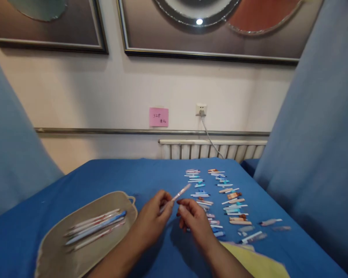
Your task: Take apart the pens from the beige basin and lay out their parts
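My left hand (pixel 155 214) is closed around a slim pen (pixel 182 190), pale pink and partly clear. The pen points up and to the right, its lower end hidden in my fingers. Close by on the right is my right hand (pixel 195 220), its fingers bent and slightly apart, with nothing visible in them. Beneath my left forearm, a beige tray (pixel 116 199) holds several pens, among them a blue pen (pixel 97 227). Beyond my right hand, pen parts lie in two columns on the blue cloth, such as an orange-brown piece (pixel 234 195) and a teal piece (pixel 233 211).
Loose grey pen parts (pixel 269 222) lie at the right of the blue cloth (pixel 153 173). A yellow sheet (pixel 256 262) is under my right forearm. Blue curtains (pixel 316 135) hang at both sides. Behind the table are a radiator (pixel 185 150) and a plugged-in socket (pixel 201 109).
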A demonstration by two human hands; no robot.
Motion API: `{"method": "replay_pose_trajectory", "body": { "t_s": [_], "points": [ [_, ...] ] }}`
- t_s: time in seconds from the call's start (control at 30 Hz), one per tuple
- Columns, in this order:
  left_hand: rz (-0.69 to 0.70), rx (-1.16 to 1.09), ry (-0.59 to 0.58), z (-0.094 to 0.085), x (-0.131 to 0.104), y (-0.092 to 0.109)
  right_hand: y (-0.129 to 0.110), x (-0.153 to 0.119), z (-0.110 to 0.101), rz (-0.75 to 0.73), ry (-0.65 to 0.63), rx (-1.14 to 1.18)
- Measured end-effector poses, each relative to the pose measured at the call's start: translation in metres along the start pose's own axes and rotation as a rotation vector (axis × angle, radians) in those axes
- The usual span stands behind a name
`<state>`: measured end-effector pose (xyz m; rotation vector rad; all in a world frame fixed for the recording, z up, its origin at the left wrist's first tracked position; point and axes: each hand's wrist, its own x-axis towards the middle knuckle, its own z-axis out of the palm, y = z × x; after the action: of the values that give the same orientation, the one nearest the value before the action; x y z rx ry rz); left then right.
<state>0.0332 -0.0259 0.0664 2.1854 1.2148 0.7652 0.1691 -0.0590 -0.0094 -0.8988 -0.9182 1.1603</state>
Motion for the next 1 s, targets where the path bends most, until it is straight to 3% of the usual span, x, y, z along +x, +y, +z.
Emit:
{"method": "replay_pose_trajectory", "body": {
  "t_s": [0.13, 0.23, 0.47, 1.0],
  "points": [
    [0.065, -0.159, -0.039, 0.057, 0.010, -0.001, -0.011, 0.017, -0.025, -0.010, 0.170, 0.067],
    [0.054, -0.249, -0.001, 0.074, 0.013, -0.020, -0.004, 0.026, -0.035, 0.012, 0.216, 0.081],
    [-0.044, -0.285, 0.071, 0.072, 0.012, -0.056, 0.017, 0.031, -0.035, 0.096, 0.212, 0.208],
    [0.092, -0.157, 0.103, 0.070, 0.005, -0.055, 0.022, 0.023, -0.028, 0.056, 0.147, 0.294]
  ]
}}
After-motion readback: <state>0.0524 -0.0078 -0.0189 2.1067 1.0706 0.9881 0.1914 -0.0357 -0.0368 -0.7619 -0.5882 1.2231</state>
